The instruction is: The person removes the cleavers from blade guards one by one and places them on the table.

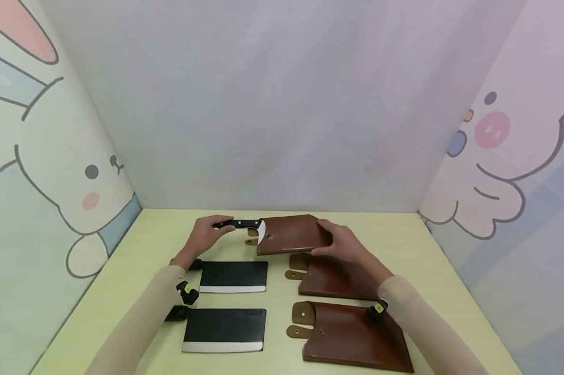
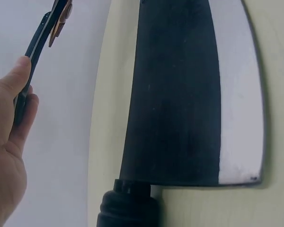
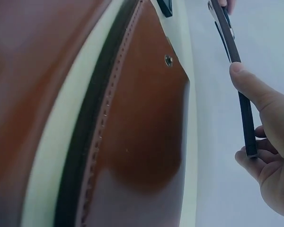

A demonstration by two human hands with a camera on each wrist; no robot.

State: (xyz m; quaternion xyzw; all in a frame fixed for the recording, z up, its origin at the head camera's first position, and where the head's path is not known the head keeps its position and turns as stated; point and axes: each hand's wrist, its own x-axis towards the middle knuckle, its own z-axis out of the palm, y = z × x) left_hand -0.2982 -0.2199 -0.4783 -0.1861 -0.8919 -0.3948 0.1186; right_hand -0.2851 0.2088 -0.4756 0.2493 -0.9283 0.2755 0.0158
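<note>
My left hand (image 1: 205, 235) grips the black riveted handle of a knife (image 1: 245, 223) above the back of the table. Most of its blade is hidden inside a brown leather sheath (image 1: 291, 234); a silver sliver near the handle shows at the sheath's mouth. At the other end, my right hand (image 1: 340, 244) holds the sheath with the thumb on one face and fingers beneath, as the right wrist view shows. The sheath's two straps hang unfastened under the handle. Below my left hand lies a black cleaver (image 2: 175, 94) with a bright edge strip.
Another black cleaver (image 1: 225, 325) lies nearer on the pale table (image 1: 282, 364). To the right rest two more brown sheaths, one farther back (image 1: 335, 278) and one in front (image 1: 352, 333), their straps pointing left. Cartoon-printed panels stand at both sides, with a grey backdrop (image 1: 282, 130) behind.
</note>
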